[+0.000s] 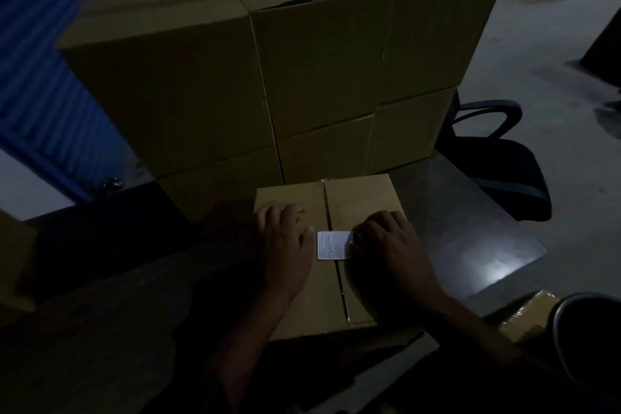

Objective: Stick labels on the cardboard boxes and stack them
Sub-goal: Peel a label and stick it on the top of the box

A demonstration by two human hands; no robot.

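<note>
pressing flat, the white label (333, 245) is smoothed across the near cardboard box (361, 202) seam; left hand (285, 239) open, right hand (386, 242) fingers loosely spread, nothing gripped. edges should be rubbed outward.

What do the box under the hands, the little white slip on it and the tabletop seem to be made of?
The box looks like plain brown cardboard: matte, with folded flaps meeting at a centre seam. The white slip seems to be a thin paper label with small printed lines, lying flat. The tabletop is dark and glossy, reflecting a light patch; perhaps laminate or glass, hard to tell.
</note>
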